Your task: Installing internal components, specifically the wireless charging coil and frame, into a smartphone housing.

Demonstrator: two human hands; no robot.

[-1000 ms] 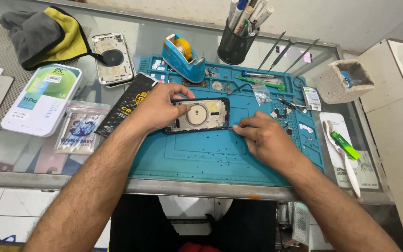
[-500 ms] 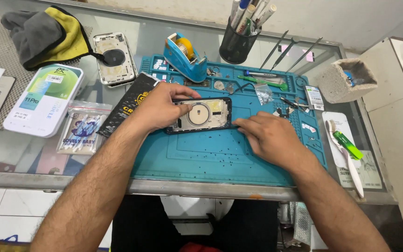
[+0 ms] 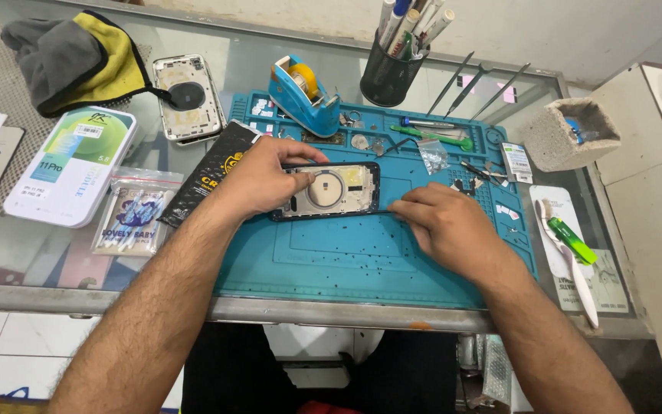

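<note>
Not much has changed since a second ago: our left hand [image 3: 258,180] still pins the opened phone housing [image 3: 331,190] flat near the middle of the blue repair mat [image 3: 362,253], fingers curled over its left end and top edge. Our right hand [image 3: 442,226] has stayed at the housing's lower right corner, mostly closed, fingers pinched together on what looks like a thin dark tool lying along the bottom edge; we can't tell exactly what it is.

Around it: a black foil pouch [image 3: 212,170] sits half under our left wrist at the mat's left edge, with a bag of cotton swabs [image 3: 133,222] and a white phone box [image 3: 70,165] further left on the glass tabletop [image 3: 55,261]. A second, silver housing [image 3: 188,98] lies toward the back, beside a grey-and-yellow cloth [image 3: 74,57] in the back left corner. A blue tape dispenser [image 3: 304,93] stands at the mat's back edge.

The black mesh cup [image 3: 386,77] is stuffed with pens and tools. The grey block-shaped holder [image 3: 568,138] off the mat's right has something blue in it. A green-handled brush [image 3: 572,249] lies near the right edge.
</note>
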